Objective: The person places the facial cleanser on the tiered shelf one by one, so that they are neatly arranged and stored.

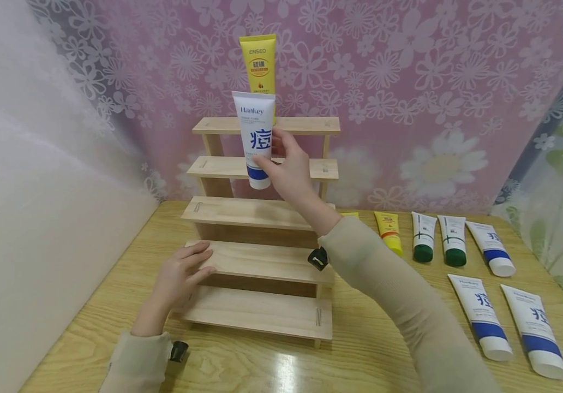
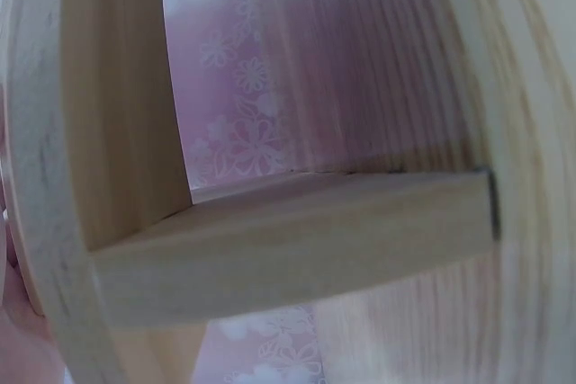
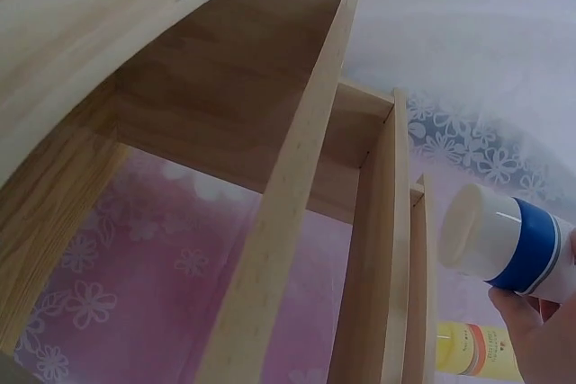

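Note:
A white squeeze tube (image 1: 257, 136) with a blue band and "Hankey" lettering is gripped upright, cap down, by my right hand (image 1: 288, 164). It is in front of the upper tiers of a wooden step shelf (image 1: 257, 213). Behind it a yellow tube (image 1: 262, 63) stands on the top tier, its lower part hidden. My left hand (image 1: 180, 273) rests at the left end of the second-lowest tier, fingers extended over the board. In the right wrist view the white cap and blue band of the held tube (image 3: 513, 240) show beside the fingers. Shelf boards (image 2: 297, 258) fill the left wrist view.
On the wooden table (image 1: 242, 365) to the right of the shelf lie yellow tubes (image 1: 388, 232), green-capped white tubes (image 1: 424, 237) and several more blue-banded white tubes (image 1: 480, 316). A floral backdrop (image 1: 409, 98) stands behind, and a white wall (image 1: 55, 164) is at left.

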